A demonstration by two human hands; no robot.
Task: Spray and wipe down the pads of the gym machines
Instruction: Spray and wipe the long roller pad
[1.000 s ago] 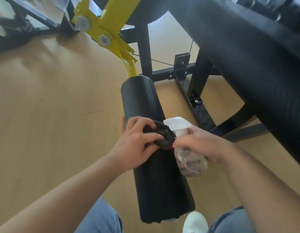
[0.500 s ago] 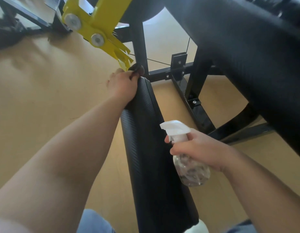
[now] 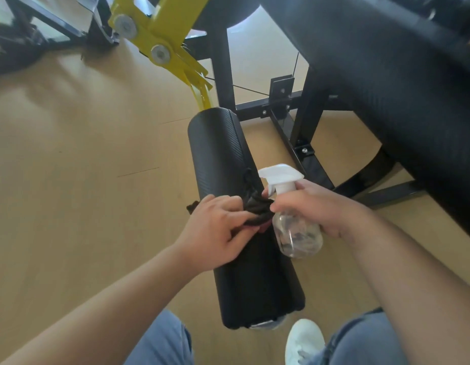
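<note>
Large black bench pad (image 3: pixel 386 88) sits up-right of the roller pad (image 3: pixel 223 154). Roller pad is a black ribbed cylinder with a yellow arm (image 3: pixel 160 40) at its far end. Left hand (image 3: pixel 215 233) is back from the roller's far end to mid-length, fingers curled around a bunched dark cloth (image 3: pixel 255 209) on top. Right hand (image 3: pixel 315 206), just right of the roller, is wrapped round a clear spray bottle (image 3: pixel 294 233) with a white head, as before.

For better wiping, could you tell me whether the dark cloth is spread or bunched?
Bunched: the dark fabric cloth lies crumpled in the left hand on the black textured roller pad.
</note>
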